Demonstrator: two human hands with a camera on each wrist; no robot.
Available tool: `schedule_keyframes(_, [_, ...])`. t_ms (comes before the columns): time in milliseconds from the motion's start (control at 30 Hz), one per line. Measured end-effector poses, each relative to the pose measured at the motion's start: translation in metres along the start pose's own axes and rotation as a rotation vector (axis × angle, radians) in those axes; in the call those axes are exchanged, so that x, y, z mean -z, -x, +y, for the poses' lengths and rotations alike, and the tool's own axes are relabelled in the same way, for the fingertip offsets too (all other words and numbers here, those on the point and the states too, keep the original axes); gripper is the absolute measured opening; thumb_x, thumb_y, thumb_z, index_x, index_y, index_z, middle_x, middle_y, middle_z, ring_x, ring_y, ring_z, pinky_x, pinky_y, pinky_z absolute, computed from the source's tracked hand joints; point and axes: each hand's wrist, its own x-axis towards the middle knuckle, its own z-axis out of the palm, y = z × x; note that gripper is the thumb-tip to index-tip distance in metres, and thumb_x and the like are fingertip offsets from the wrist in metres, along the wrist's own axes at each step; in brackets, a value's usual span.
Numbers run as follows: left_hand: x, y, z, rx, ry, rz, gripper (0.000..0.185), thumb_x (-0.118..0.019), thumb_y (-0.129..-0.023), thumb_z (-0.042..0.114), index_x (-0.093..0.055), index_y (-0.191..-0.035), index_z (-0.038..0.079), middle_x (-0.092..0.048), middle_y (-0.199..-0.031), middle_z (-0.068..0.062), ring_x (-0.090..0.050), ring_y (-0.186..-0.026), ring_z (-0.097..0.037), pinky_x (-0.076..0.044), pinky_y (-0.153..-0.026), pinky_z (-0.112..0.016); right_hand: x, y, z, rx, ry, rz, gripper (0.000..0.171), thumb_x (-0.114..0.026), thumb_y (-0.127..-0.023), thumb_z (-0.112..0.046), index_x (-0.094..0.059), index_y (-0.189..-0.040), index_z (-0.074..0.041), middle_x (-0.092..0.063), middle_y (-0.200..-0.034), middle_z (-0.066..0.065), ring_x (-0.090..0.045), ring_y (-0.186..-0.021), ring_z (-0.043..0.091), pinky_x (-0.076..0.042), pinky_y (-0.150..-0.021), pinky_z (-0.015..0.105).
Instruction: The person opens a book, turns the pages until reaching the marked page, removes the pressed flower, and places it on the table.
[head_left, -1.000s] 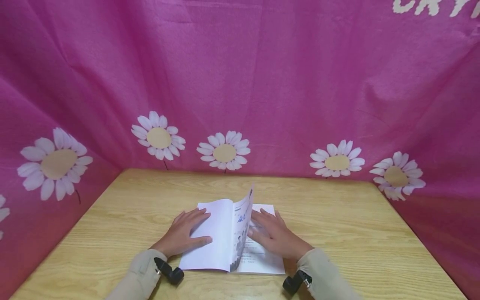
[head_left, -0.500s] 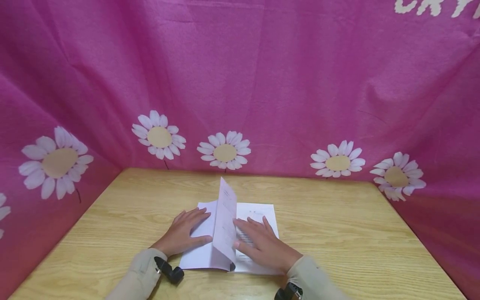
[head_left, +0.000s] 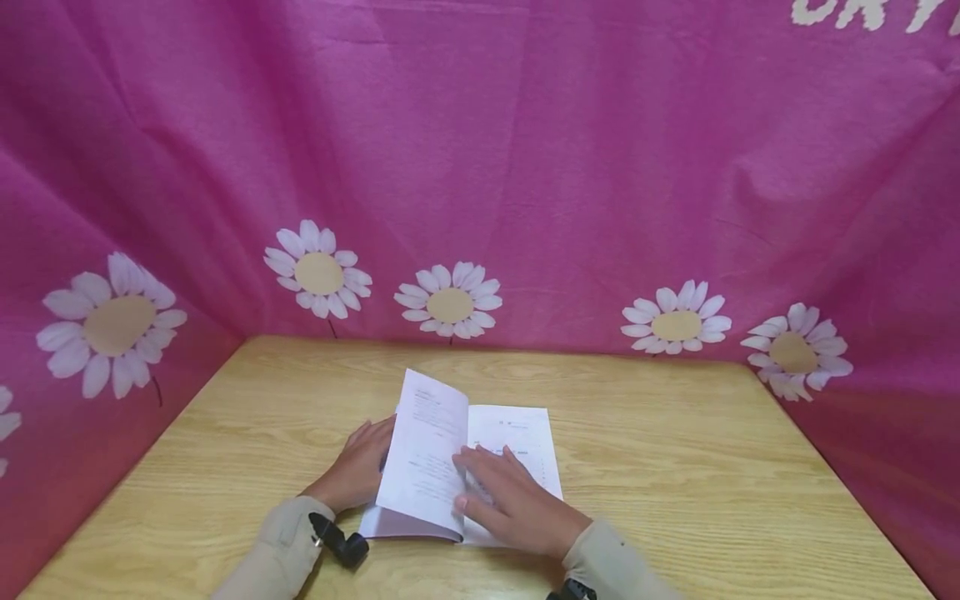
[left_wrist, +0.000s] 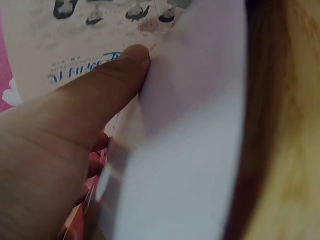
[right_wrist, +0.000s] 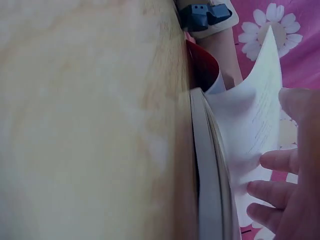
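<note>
An open paperback book [head_left: 525,425] lies on the table, its right page printed with text. A turned leaf [head_left: 423,450] with printed lines stands raised over the left side. Beneath that leaf my left hand [head_left: 348,475] rests on the left part, fingers hidden; the left wrist view shows its thumb [left_wrist: 112,82] laid straight across a page with drawn figures and blue lettering [left_wrist: 85,65]. My right hand [head_left: 521,512] lies over the right page with fingers extended, fingertips at the leaf's base near the spine. In the right wrist view its fingers [right_wrist: 274,192] are spread against the leaf.
The wooden table [head_left: 675,458] stretches around the book. Behind and beside it hangs a pink curtain [head_left: 555,183] with white daisies. A black device [head_left: 341,546] is strapped at the left wrist, another [head_left: 573,590] at the right.
The raised leaf has swung from right to left and now covers the left fingers. My right hand has moved left and slightly nearer the front. The left hand has stayed put.
</note>
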Motion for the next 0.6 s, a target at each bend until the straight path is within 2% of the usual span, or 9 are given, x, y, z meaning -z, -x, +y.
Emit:
schedule_keyframes(200, [-0.0008, 0.0003, 0.0006, 0.024, 0.056, -0.024, 0.062, -0.058, -0.093, 0.04, -0.044, -0.144, 0.009, -0.039, -0.151, -0.01, -0.026, -0.143, -0.029, -0.005, -0.116, -0.05, -0.0041, 0.0019, -0.0003, 0.011, 0.011, -0.032, 0.06, -0.036, -0.1, -0.054, -0.036, -0.15, -0.02, -0.026, -0.158, 0.003, -0.021, -0.145, 0.024, -0.014, -0.117, 0.05])
schedule_keyframes(400, [-0.0016, -0.0008, -0.0048, 0.052, 0.15, -0.012, 0.054, -0.053, -0.096, 0.034, -0.044, -0.145, 0.011, -0.038, -0.152, -0.01, -0.026, -0.143, -0.029, -0.003, -0.116, -0.05, -0.0078, 0.002, 0.0005, 0.057, 0.069, -0.017, 0.058, -0.036, -0.101, -0.051, -0.039, -0.148, -0.017, -0.026, -0.158, 0.007, -0.023, -0.145, 0.025, -0.016, -0.116, 0.052])
schedule_keyframes(500, [-0.0012, -0.002, -0.0062, 0.093, 0.237, 0.021, 0.049, -0.049, -0.099, 0.029, -0.044, -0.145, 0.015, -0.036, -0.153, -0.005, -0.026, -0.143, -0.027, -0.011, -0.117, -0.05, -0.0089, 0.0021, 0.001, 0.068, 0.08, -0.013, 0.058, -0.036, -0.101, -0.051, -0.039, -0.149, -0.017, -0.024, -0.158, 0.006, -0.022, -0.145, 0.025, -0.015, -0.116, 0.052])
schedule_keyframes(600, [0.0009, -0.0029, -0.0045, 0.13, 0.317, 0.072, 0.045, -0.045, -0.101, 0.027, -0.046, -0.144, 0.012, -0.034, -0.154, -0.007, -0.026, -0.143, -0.03, -0.018, -0.115, -0.053, -0.0105, 0.0017, 0.0018, 0.073, 0.083, -0.013, 0.058, -0.035, -0.102, -0.05, -0.037, -0.15, -0.018, -0.023, -0.159, 0.006, -0.021, -0.145, 0.025, -0.015, -0.116, 0.053])
